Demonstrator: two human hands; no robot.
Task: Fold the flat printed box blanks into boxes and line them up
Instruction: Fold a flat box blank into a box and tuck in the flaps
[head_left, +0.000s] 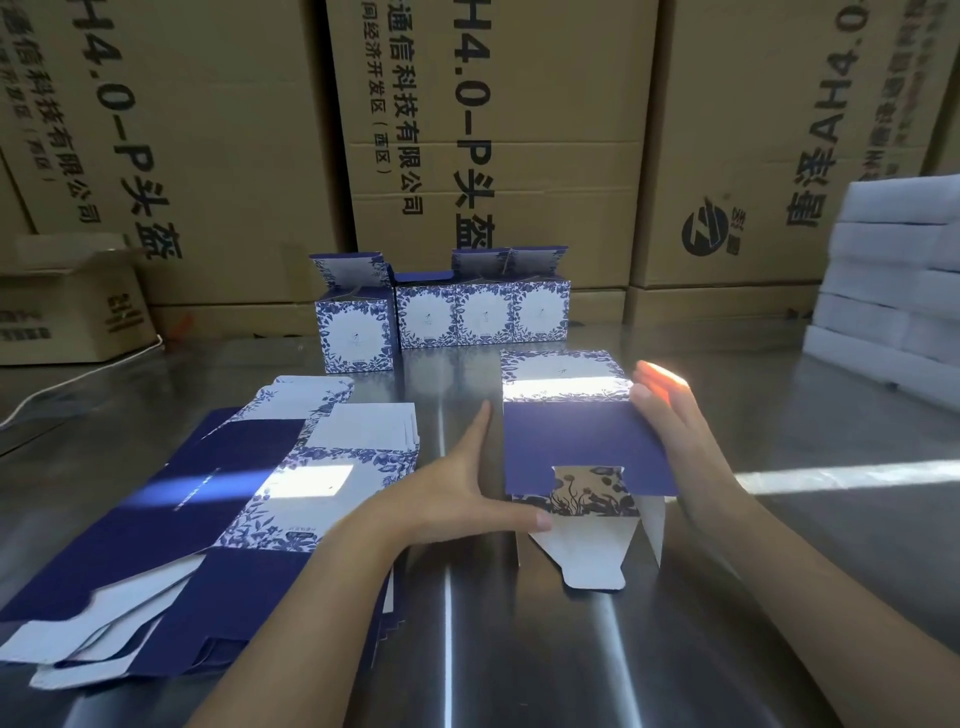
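The navy-and-floral box (582, 447) lies 12-to-6, white flaps (592, 556) at 6 o'clock. Straight-fingered, the left hand (457, 493) and right hand (670, 431) touch its sides.

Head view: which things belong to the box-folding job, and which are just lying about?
Job: half-folded box, pressed between left hand and right hand; stack of flat blanks; row of folded boxes.

Lying about: big brown cartons; small open carton; white stack.
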